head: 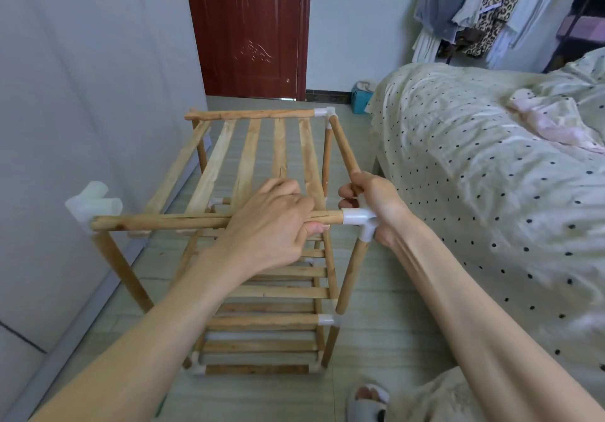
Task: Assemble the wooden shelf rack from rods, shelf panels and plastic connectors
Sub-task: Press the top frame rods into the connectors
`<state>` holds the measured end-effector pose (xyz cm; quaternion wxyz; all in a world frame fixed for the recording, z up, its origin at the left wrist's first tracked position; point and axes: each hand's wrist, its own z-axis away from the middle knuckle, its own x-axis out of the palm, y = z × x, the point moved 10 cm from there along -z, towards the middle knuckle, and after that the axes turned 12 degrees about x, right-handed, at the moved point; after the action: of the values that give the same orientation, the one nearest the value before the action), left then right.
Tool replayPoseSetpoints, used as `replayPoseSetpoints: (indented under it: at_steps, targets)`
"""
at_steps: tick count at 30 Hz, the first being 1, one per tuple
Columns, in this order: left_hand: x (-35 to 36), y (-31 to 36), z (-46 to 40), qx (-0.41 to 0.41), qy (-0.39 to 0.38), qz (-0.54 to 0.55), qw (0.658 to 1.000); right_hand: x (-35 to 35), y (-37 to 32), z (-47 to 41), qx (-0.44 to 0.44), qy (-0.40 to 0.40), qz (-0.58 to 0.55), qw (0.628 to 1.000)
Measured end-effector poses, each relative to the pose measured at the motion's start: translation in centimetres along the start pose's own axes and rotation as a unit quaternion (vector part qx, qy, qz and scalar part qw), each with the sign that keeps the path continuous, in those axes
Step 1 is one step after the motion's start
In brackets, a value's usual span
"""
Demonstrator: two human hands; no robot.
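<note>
Rack (262, 225): wooden shelf frame standing on the tiled floor (376, 340) between a pale wall (82, 94) and a bed (474, 176), lower slatted shelves already in.
Top shelf panel (248, 156): slatted, lying across the upper level.
Left hand (275, 222): fingers curled round the near horizontal rod (157, 222), thumb underneath.
Right hand (373, 205): wrapped about the near-right white connector (358, 220) and the end of the right side rod (343, 146).
Near-left connector (91, 204): sockets open, rod end lying just beside it.
Background: red door (248, 29), hanging clothes (507, 6).
</note>
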<state>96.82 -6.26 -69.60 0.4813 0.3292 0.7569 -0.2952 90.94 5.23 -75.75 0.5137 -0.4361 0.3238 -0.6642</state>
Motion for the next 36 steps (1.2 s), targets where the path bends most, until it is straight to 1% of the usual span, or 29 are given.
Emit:
replayPoseSetpoints:
  at_steps: [2, 6, 8, 10, 11, 12, 14, 16, 17, 20, 22, 24, 26, 27, 28, 29, 30, 32, 34, 35, 36]
  targets:
    - [0.3, 0.1, 0.0, 0.003, 0.004, 0.004, 1.0, -0.1, -0.1, 0.0, 0.0, 0.005, 0.018, 1.0]
    - [-0.6, 0.0, 0.2, -0.006, 0.052, -0.02, 0.998, -0.5, -0.3, -0.1, -0.011, 0.015, 0.045, 0.999]
    - [-0.5, 0.0, -0.1, -0.002, 0.059, -0.026, 0.998, -1.1, -0.4, 0.0, -0.006, 0.032, 0.019, 0.999]
    - [-0.2, 0.1, -0.4, -0.013, 0.06, -0.027, 0.998, -2.0, -0.5, 0.7, -0.004, 0.07, -0.005, 0.998]
    - [-0.1, 0.2, -0.6, -0.015, 0.067, -0.038, 0.997, -2.5, -0.6, 1.2, -0.017, 0.099, 0.017, 0.995]
    - [-0.1, 0.4, -0.8, -0.018, 0.071, -0.047, 0.996, -3.0, -0.8, 1.7, -0.037, 0.13, 0.065, 0.989]
    - [0.0, 0.5, -1.1, -0.021, 0.093, -0.055, 0.994, -3.4, -1.2, 2.4, -0.087, 0.175, 0.14, 0.971]
    - [-0.2, 0.3, -1.3, -0.019, 0.11, -0.056, 0.992, -3.7, -1.5, 2.0, -0.121, 0.191, 0.152, 0.962]
    - [-0.1, 0.2, -1.4, -0.015, 0.11, -0.049, 0.993, -3.9, -1.8, 1.7, -0.129, 0.198, 0.152, 0.96]
    - [0.5, -0.2, -0.9, -0.018, 0.072, -0.037, 0.997, -4.8, -2.8, 0.1, -0.138, 0.215, 0.135, 0.957]
    - [0.3, -1.3, 0.6, -0.042, 0.053, -0.045, 0.997, -5.7, -3.3, -0.7, -0.139, 0.232, 0.106, 0.957]
    - [-0.5, -3.0, 3.1, -0.069, 0.042, -0.076, 0.994, -6.7, -3.9, -0.8, -0.142, 0.275, 0.077, 0.948]
    - [-1.5, -4.9, 5.8, -0.092, 0.025, -0.127, 0.987, -7.4, -4.1, 0.2, -0.145, 0.35, 0.09, 0.921]
    - [-2.1, -5.9, 7.0, -0.106, 0.013, -0.148, 0.983, -7.4, -4.4, 1.0, -0.156, 0.391, 0.125, 0.899]
    - [-2.5, -6.8, 8.1, -0.123, 0.006, -0.158, 0.98, -6.9, -4.7, 1.8, -0.178, 0.423, 0.18, 0.87]
    - [-3.0, -7.7, 9.0, -0.137, 0.009, -0.159, 0.978, -5.8, -5.1, 2.4, -0.21, 0.438, 0.249, 0.838]
    - [-3.2, -8.3, 9.9, -0.147, 0.017, -0.146, 0.978, -4.1, -5.2, 2.8, -0.25, 0.437, 0.322, 0.802]
    - [-3.3, -8.9, 11.1, -0.137, 0.052, -0.092, 0.985, 0.0, -4.9, 3.7, -0.339, 0.403, 0.432, 0.732]
    - [-3.0, -8.9, 11.9, -0.124, 0.078, -0.054, 0.988, 4.7, -4.6, 5.6, -0.441, 0.346, 0.483, 0.672]
    - [-2.8, -8.9, 12.2, -0.121, 0.089, -0.047, 0.988, 7.2, -4.1, 6.5, -0.488, 0.292, 0.5, 0.653]
    - [-2.6, -8.9, 12.5, -0.12, 0.1, -0.041, 0.987, 9.7, -3.1, 6.9, -0.515, 0.215, 0.522, 0.645]
